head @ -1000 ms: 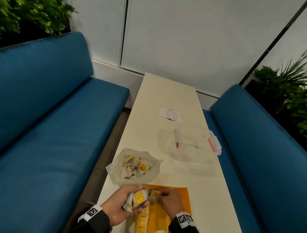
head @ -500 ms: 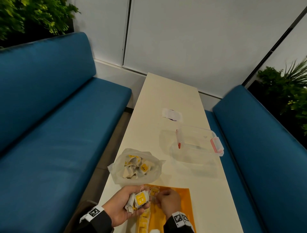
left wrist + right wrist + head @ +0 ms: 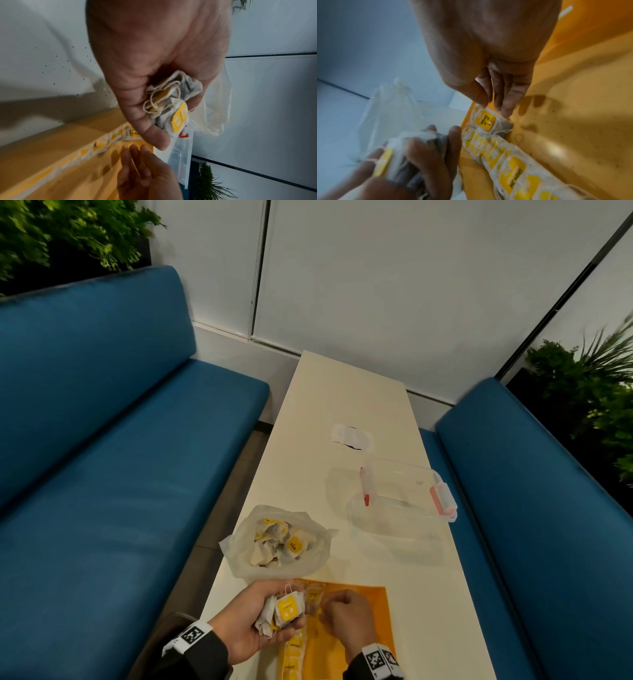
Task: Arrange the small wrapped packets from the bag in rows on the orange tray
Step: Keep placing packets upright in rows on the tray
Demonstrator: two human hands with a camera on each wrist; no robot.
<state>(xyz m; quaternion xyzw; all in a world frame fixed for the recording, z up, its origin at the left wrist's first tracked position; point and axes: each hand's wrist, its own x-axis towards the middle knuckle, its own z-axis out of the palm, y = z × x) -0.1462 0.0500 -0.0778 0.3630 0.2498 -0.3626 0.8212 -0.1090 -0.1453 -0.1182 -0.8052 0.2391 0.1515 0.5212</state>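
Observation:
An orange tray (image 3: 363, 614) lies at the near end of the table. A row of small white packets with yellow labels (image 3: 505, 159) runs along its left edge. My left hand (image 3: 253, 614) grips a bundle of several packets (image 3: 173, 102) beside the tray's far left corner. My right hand (image 3: 339, 611) pinches the far edge of the packet at the row's far end (image 3: 485, 120), which lies on the tray. The clear plastic bag (image 3: 277, 542) stands open just beyond the tray, with more packets inside.
A clear lidded box with red clasps (image 3: 404, 494) sits further up the table on the right, and a white wrapper (image 3: 351, 436) lies beyond it. Blue benches (image 3: 120, 457) flank the narrow table on both sides.
Almost nothing differs. Both hands stay at the tray's far left corner, the left with its bundle, the right on the end packet. The head view has shifted slightly.

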